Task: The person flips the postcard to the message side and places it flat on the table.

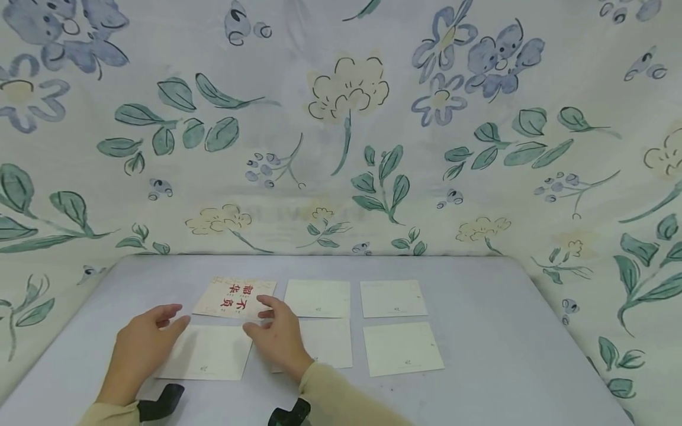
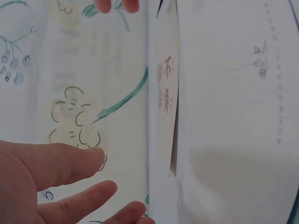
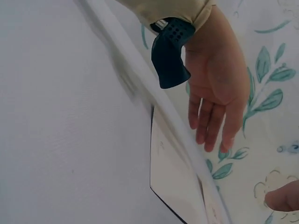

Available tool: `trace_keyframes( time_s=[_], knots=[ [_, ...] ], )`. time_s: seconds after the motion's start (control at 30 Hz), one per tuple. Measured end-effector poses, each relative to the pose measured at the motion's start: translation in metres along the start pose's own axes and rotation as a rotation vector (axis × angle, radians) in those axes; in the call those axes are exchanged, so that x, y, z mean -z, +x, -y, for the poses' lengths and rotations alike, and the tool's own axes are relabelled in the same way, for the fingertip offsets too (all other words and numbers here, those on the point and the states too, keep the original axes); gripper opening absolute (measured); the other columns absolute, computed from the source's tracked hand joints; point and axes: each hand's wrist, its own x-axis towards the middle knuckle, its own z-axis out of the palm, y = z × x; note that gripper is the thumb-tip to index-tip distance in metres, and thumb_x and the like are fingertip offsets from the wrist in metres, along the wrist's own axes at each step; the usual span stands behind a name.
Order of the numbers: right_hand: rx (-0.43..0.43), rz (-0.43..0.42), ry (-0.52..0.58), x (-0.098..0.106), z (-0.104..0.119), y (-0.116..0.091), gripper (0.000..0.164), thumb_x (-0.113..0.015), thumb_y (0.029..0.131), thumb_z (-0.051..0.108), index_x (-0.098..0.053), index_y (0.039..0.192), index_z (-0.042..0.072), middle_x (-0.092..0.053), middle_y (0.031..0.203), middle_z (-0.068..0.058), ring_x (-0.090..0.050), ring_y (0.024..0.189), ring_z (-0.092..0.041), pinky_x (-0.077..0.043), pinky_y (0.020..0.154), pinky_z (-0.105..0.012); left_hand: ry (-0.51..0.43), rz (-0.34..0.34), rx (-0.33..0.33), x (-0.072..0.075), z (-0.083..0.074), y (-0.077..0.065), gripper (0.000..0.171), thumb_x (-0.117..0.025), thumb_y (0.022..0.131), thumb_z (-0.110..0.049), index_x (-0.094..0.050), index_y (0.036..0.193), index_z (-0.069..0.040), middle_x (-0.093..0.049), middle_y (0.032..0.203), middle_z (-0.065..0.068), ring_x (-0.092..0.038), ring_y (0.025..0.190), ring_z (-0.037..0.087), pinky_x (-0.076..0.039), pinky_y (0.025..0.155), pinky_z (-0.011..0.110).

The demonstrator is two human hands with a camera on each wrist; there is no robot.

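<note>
A card with red Chinese characters (image 1: 237, 297) lies face up at the back left of the table, slightly askew. Just right of it hovers my right hand (image 1: 282, 334), fingers relaxed and apart, nothing held. Only its fingertips (image 2: 117, 5) show in the left wrist view. My left hand (image 1: 146, 340) is at the left edge of a blank-looking cream card (image 1: 208, 352) in front, with loosely bent fingers and nothing in them. The right wrist view shows that left hand (image 3: 217, 84) with fingers hanging down, clear of the cards. My right hand partly covers the front middle card (image 1: 333, 343).
More cream cards lie on the white table (image 1: 479, 331): one at the back middle (image 1: 318, 299), one at the back right (image 1: 394, 299) and one at the front right (image 1: 403, 349). Behind the table hangs a flowered cloth (image 1: 341, 148).
</note>
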Motion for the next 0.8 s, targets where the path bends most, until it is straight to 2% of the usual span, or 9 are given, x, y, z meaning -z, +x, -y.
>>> trace_keyframes(
  time_s=[0.13,0.3,0.43,0.63,0.7,0.8],
  knots=[
    [-0.031,0.012,-0.016,0.001,0.001,0.004,0.051,-0.072,0.077,0.021,-0.054,0.126,0.02,-0.058,0.095,0.005,-0.054,0.076,-0.004,-0.046,0.066,-0.02,-0.013,-0.026,-0.04,-0.01,0.008,0.016,0.059,-0.055,0.091,-0.037,-0.045,0.131,0.005,-0.046,0.126,0.033,-0.044,0.113,0.047,-0.039,0.087,0.061],
    [-0.06,0.024,-0.046,0.001,0.002,0.01,0.056,-0.073,0.077,0.024,-0.052,0.129,0.02,-0.058,0.098,0.004,-0.055,0.085,-0.005,-0.047,0.067,-0.022,0.003,-0.058,-0.084,-0.035,0.032,0.047,0.068,-0.052,0.089,-0.05,-0.043,0.135,-0.001,-0.046,0.129,0.03,-0.044,0.114,0.047,-0.039,0.086,0.062],
    [-0.072,0.038,-0.075,0.002,0.002,0.014,0.059,-0.073,0.077,0.024,-0.05,0.131,0.018,-0.058,0.098,0.003,-0.055,0.088,-0.006,-0.047,0.068,-0.023,0.004,-0.091,-0.111,-0.047,0.042,0.063,0.072,-0.048,0.088,-0.056,-0.043,0.135,-0.002,-0.046,0.128,0.029,-0.043,0.113,0.047,-0.038,0.086,0.063],
    [-0.078,0.039,-0.099,0.002,-0.001,0.019,0.062,-0.073,0.076,0.025,-0.048,0.133,0.015,-0.06,0.091,0.003,-0.056,0.082,-0.005,-0.047,0.068,-0.023,-0.01,-0.104,-0.113,-0.048,0.036,0.069,0.067,-0.049,0.09,-0.049,-0.042,0.136,-0.001,-0.045,0.129,0.031,-0.042,0.114,0.049,-0.039,0.086,0.063],
    [-0.087,0.034,-0.096,0.001,-0.001,0.02,0.063,-0.073,0.076,0.025,-0.048,0.133,0.015,-0.061,0.088,0.004,-0.056,0.08,-0.005,-0.047,0.067,-0.023,-0.021,-0.087,-0.09,-0.046,0.03,0.069,0.067,-0.051,0.09,-0.047,-0.04,0.137,0.0,-0.043,0.131,0.032,-0.04,0.115,0.05,-0.037,0.088,0.063],
    [-0.103,0.028,-0.092,-0.001,-0.002,0.021,0.063,-0.073,0.075,0.026,-0.048,0.133,0.016,-0.06,0.085,0.006,-0.055,0.078,-0.005,-0.047,0.067,-0.025,-0.028,-0.068,-0.059,-0.04,0.016,0.06,0.065,-0.051,0.092,-0.043,-0.038,0.138,0.001,-0.04,0.133,0.032,-0.038,0.118,0.05,-0.035,0.092,0.063]
  ],
)
